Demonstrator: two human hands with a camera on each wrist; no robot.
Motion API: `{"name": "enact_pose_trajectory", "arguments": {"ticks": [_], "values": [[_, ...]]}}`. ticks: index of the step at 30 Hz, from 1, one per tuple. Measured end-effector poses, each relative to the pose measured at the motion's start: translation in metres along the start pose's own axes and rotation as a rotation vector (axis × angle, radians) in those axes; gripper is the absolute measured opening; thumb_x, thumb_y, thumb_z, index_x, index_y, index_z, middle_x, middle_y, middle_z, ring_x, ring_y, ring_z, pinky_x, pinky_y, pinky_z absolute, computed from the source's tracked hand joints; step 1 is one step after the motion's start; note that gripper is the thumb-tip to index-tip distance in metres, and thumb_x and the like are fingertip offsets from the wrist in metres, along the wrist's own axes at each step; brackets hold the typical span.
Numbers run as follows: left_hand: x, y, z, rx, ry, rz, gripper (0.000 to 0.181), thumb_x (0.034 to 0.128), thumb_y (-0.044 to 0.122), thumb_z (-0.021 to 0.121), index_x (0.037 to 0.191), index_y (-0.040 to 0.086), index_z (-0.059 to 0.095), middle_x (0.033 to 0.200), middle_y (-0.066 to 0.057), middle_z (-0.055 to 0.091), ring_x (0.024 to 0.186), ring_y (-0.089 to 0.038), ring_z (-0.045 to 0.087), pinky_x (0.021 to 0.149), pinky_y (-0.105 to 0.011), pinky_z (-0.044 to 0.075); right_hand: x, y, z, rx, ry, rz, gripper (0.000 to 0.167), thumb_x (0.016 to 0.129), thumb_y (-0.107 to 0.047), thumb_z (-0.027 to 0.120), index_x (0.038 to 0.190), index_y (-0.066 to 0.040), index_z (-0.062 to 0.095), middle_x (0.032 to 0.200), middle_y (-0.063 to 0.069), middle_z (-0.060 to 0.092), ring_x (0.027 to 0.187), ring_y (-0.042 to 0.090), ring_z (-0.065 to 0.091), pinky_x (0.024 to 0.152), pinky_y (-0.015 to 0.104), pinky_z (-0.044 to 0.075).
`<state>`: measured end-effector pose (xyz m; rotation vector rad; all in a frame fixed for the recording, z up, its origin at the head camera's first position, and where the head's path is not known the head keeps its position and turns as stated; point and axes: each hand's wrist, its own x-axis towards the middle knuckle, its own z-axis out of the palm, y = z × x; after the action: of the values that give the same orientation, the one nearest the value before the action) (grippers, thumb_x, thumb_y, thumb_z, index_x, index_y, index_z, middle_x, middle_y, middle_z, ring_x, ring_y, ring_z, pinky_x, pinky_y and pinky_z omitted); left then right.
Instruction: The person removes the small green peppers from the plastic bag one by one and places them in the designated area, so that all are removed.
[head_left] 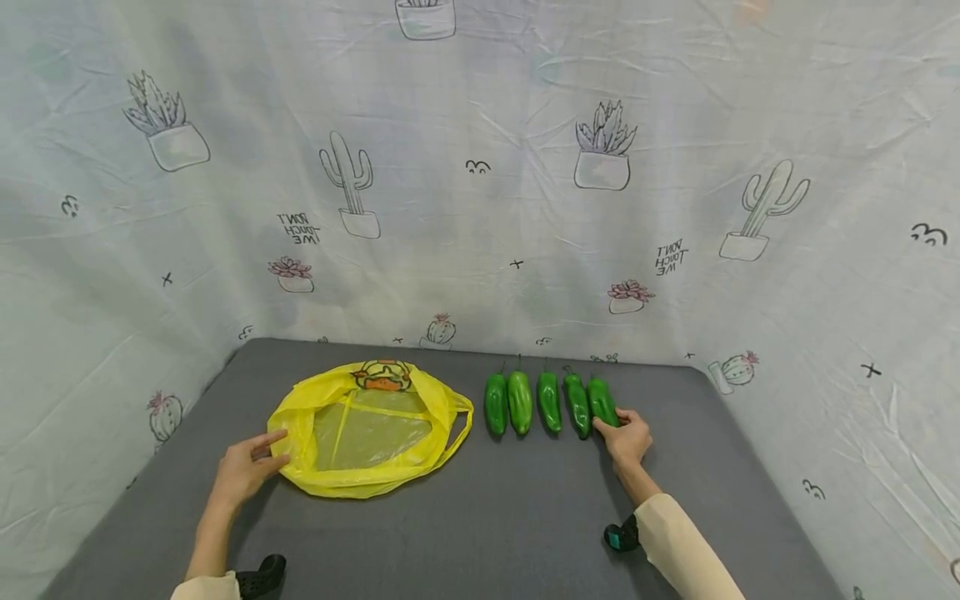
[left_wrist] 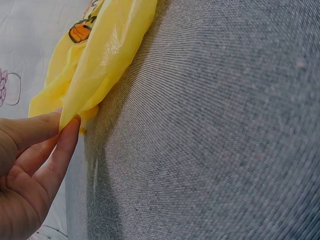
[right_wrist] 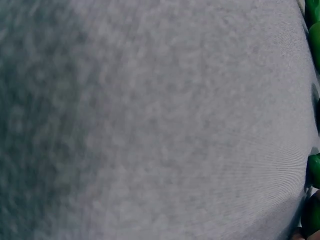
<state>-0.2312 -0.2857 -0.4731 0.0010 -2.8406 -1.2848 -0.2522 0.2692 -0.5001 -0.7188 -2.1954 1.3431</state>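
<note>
A yellow plastic bag (head_left: 360,483) lies with its mouth spread wide on the grey table. At its left edge, my left hand (head_left: 243,468) pinches the rim between thumb and fingers; the left wrist view shows this bag (left_wrist: 112,50) held at the fingertips of the left hand (left_wrist: 30,175). My right hand (head_left: 630,437) grips the lower end of the rightmost green pepper (head_left: 602,398), thumb and fingers on either side. In the right wrist view that pepper (right_wrist: 311,215) appears only at the right edge, with most of the hand out of sight.
Several more green peppers stand in a row to the left of the held one, among them a dark one (head_left: 496,404) and a lighter one (head_left: 520,402). A bag handle (head_left: 461,433) extends toward them. Behind the grey table (head_left: 480,542) hangs a white printed cloth (head_left: 480,225).
</note>
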Motion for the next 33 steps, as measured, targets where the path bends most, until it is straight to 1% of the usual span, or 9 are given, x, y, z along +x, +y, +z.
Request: {"name": "enact_pose_trajectory", "arguments": {"ticks": [6, 8, 12, 15, 18, 22, 25, 29, 33], "values": [[-0.003, 0.001, 0.001, -0.001, -0.016, -0.015, 0.051, 0.0899, 0.006, 0.065, 0.135, -0.010, 0.047, 0.132, -0.041, 0.042, 0.118, -0.052, 0.047, 0.079, -0.047, 0.054, 0.000, 0.001, -0.001, -0.027, -0.012, -0.012, 0.044, 0.080, -0.004, 0.074, 0.120, 0.010, 0.060, 0.113, 0.032, 0.060, 0.105, 0.044, 0.054, 0.092, 0.053, 0.043], [-0.004, 0.001, 0.001, -0.002, -0.015, -0.019, 0.051, 0.0901, 0.007, 0.065, 0.135, -0.010, 0.047, 0.132, -0.041, 0.041, 0.118, -0.053, 0.046, 0.080, -0.048, 0.053, 0.000, 0.000, -0.001, -0.031, -0.010, -0.021, 0.045, 0.080, -0.004, 0.074, 0.120, 0.010, 0.060, 0.113, 0.032, 0.061, 0.106, 0.044, 0.053, 0.094, 0.054, 0.042], [-0.004, 0.001, 0.002, 0.010, -0.001, -0.012, 0.051, 0.0895, 0.006, 0.065, 0.134, -0.010, 0.048, 0.129, -0.041, 0.045, 0.114, -0.051, 0.050, 0.074, -0.044, 0.054, 0.001, -0.002, 0.000, -0.042, 0.006, -0.031, 0.045, 0.080, -0.002, 0.073, 0.119, 0.014, 0.059, 0.112, 0.034, 0.060, 0.106, 0.046, 0.052, 0.096, 0.055, 0.037], [-0.004, 0.000, 0.003, 0.013, 0.005, -0.004, 0.051, 0.0894, 0.006, 0.066, 0.134, -0.010, 0.048, 0.129, -0.040, 0.046, 0.113, -0.051, 0.051, 0.073, -0.042, 0.054, 0.000, -0.003, 0.002, -0.061, 0.025, -0.021, 0.046, 0.080, -0.002, 0.072, 0.119, 0.015, 0.058, 0.113, 0.035, 0.059, 0.106, 0.046, 0.051, 0.095, 0.055, 0.038], [-0.005, 0.000, 0.002, -0.003, 0.003, 0.009, 0.051, 0.0897, 0.007, 0.066, 0.135, -0.009, 0.048, 0.130, -0.040, 0.045, 0.113, -0.050, 0.051, 0.074, -0.041, 0.055, 0.000, -0.005, 0.004, -0.063, 0.036, 0.005, 0.047, 0.080, -0.001, 0.071, 0.122, 0.015, 0.057, 0.118, 0.035, 0.057, 0.110, 0.047, 0.049, 0.095, 0.054, 0.039], [-0.006, 0.000, 0.001, -0.040, 0.012, 0.032, 0.049, 0.0898, 0.006, 0.065, 0.134, -0.008, 0.049, 0.128, -0.039, 0.047, 0.107, -0.046, 0.057, 0.070, -0.031, 0.056, 0.001, -0.009, 0.005, -0.042, 0.025, 0.048, 0.051, 0.081, -0.001, 0.070, 0.126, 0.016, 0.053, 0.125, 0.036, 0.052, 0.118, 0.048, 0.043, 0.100, 0.054, 0.035], [-0.007, 0.000, -0.001, -0.060, 0.008, 0.040, 0.049, 0.0917, 0.008, 0.064, 0.135, -0.008, 0.049, 0.126, -0.039, 0.049, 0.105, -0.044, 0.059, 0.070, -0.029, 0.057, 0.002, -0.012, 0.005, -0.026, 0.010, 0.078, 0.054, 0.081, -0.001, 0.070, 0.128, 0.016, 0.050, 0.129, 0.036, 0.049, 0.121, 0.048, 0.039, 0.103, 0.054, 0.033], [-0.008, 0.002, -0.005, -0.055, -0.010, 0.034, 0.052, 0.0962, 0.018, 0.060, 0.139, -0.006, 0.044, 0.131, -0.039, 0.045, 0.107, -0.044, 0.059, 0.073, -0.034, 0.057, 0.002, -0.016, 0.004, -0.023, -0.022, 0.109, 0.057, 0.083, -0.003, 0.070, 0.132, 0.015, 0.047, 0.132, 0.034, 0.047, 0.124, 0.047, 0.037, 0.102, 0.054, 0.035], [-0.009, 0.007, -0.009, 0.002, -0.022, 0.017, 0.057, 0.1003, 0.029, 0.052, 0.143, -0.005, 0.038, 0.137, -0.039, 0.038, 0.113, -0.050, 0.053, 0.076, -0.043, 0.055, 0.001, -0.020, -0.001, -0.032, -0.066, 0.116, 0.061, 0.085, -0.007, 0.068, 0.136, 0.014, 0.043, 0.134, 0.034, 0.045, 0.126, 0.047, 0.036, 0.101, 0.054, 0.037]]}}
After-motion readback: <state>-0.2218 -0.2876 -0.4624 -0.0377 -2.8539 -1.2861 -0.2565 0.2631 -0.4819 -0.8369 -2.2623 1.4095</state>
